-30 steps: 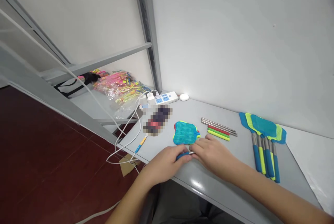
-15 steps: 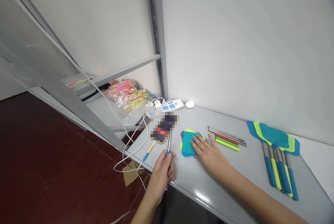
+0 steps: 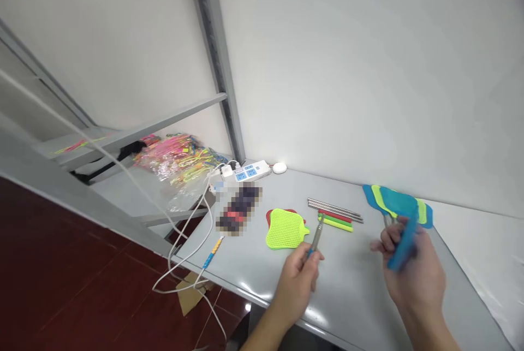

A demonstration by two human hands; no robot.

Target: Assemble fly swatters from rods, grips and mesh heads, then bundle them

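My left hand point(image 3: 297, 283) is closed around a metal rod with a blue grip point(image 3: 317, 233), its bare end pointing up and away from me. My right hand point(image 3: 421, 274), smeared a little by motion, is closed on a blue fly swatter head point(image 3: 405, 242), tilted and seen nearly edge-on. On the table, a yellow-green fly swatter head point(image 3: 284, 229) lies over a red one point(image 3: 268, 217). Beyond the left hand are several bare metal rods point(image 3: 333, 208) and red, green and yellow grips point(image 3: 338, 221). Behind the right hand lie assembled fly swatters point(image 3: 395, 201), their handles mostly hidden.
A power strip point(image 3: 249, 172) with white cables and a small white case point(image 3: 279, 167) stand at the wall. A blurred-out phone-like object point(image 3: 239, 210) lies at left. Bags of colourful items point(image 3: 180, 157) sit on the shelf behind a grey metal frame point(image 3: 216, 56).
My right hand has lifted the blue fly swatter head off the pile and moved right, uncovering the yellow-green one. My left hand has moved right with the rod. The view has shifted.
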